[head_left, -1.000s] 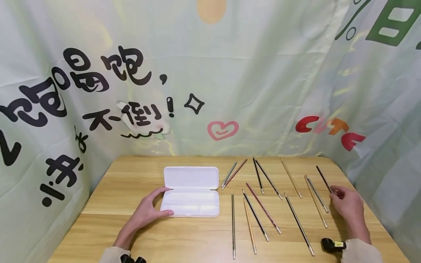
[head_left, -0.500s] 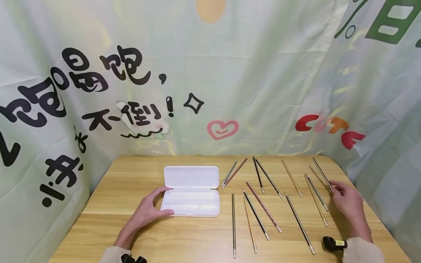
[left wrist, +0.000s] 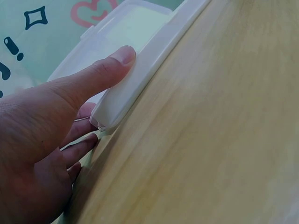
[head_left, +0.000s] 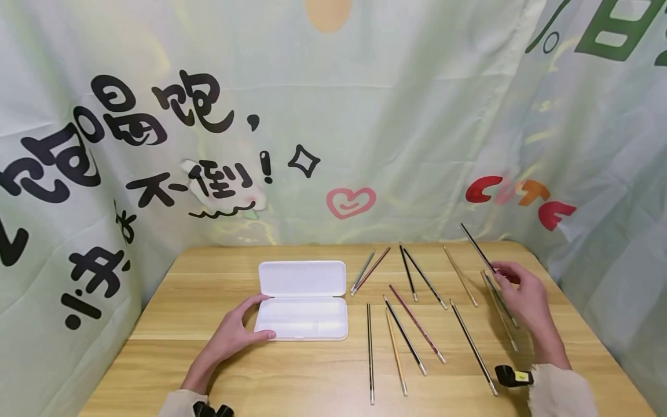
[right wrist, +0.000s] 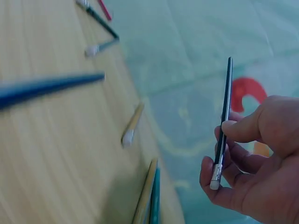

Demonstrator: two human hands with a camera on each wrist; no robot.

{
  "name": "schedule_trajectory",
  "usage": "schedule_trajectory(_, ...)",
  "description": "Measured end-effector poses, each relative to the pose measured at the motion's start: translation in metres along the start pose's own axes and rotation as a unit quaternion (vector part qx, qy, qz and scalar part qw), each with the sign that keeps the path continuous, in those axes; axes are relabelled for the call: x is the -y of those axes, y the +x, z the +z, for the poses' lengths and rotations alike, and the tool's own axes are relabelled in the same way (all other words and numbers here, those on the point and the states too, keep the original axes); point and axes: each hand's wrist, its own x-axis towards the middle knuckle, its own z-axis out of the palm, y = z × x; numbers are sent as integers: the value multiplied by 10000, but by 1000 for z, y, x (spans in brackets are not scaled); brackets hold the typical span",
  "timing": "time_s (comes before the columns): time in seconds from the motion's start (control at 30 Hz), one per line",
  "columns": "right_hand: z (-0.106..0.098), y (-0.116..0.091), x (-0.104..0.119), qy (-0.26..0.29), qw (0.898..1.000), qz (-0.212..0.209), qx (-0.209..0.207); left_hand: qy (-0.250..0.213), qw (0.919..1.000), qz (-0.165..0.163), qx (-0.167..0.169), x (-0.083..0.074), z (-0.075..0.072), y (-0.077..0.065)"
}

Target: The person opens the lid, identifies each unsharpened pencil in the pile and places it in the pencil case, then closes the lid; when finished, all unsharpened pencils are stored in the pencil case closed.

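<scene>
Pinching pencil (right wrist: 227, 93), probably black: right hand (head_left: 525, 294). Left hand (head_left: 233, 331) holds case (head_left: 302, 279).

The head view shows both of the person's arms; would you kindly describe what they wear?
The left hand and right hand are bare. The left sleeve and right sleeve are pale beige. Beside them are a black left device and a black right device, the latter with a yellow label.

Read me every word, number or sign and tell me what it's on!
"CUTE": fabric backdrop, at right.
"喝饱,": same backdrop, at left.
"不倒!": just below that.
Black writing farther left: too slanted to read surely.
Green writing: cut off at edge.
Yellow label, right wrist camera: too small.
Pencils: any print too small.
</scene>
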Motion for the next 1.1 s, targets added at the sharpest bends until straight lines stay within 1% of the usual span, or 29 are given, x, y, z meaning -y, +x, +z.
schedule_trajectory(0.1, 5, 0, 17, 164, 9997, -109, -144, -6, 10000, 7, -30, 1, 1, 0)
schedule_trajectory(0.27, 15, -2, 39, 715, 9964, -335, -304, 14, 10000, 0, -53, 2, 3, 1)
schedule_trajectory(0.4, 25, -4, 56, 1128, 9922, -438, -300, -6, 10000, -25, -29, 2, 4, 1)
schedule_trajectory(0.5, 33, -7, 71, 1301, 9892, -615, -262, -9, 10000, -46, -3, 0, 5, 1)
schedule_trajectory(0.6, 42, -10, 87, 1417, 9858, -881, -183, 2, 10000, -60, 3, -1, 4, 1)
schedule_trajectory(0.73, 56, -17, 102, 1342, 9840, -1176, 5, -7, 10000, -22, 5, -3, 3, 2)
schedule_trajectory(0.83, 69, -24, 111, 1284, 9836, -1238, 250, -45, 10000, 20, 25, -4, 4, 3)
schedule_trajectory(0.97, 88, -32, 124, 1320, 9809, -1302, 585, -22, 10000, -48, 37, -3, 3, 3)
schedule_trajectory(1.1, 106, -36, 136, 1405, 9762, -1483, 735, -16, 9999, -99, 22, -1, 1, 1)
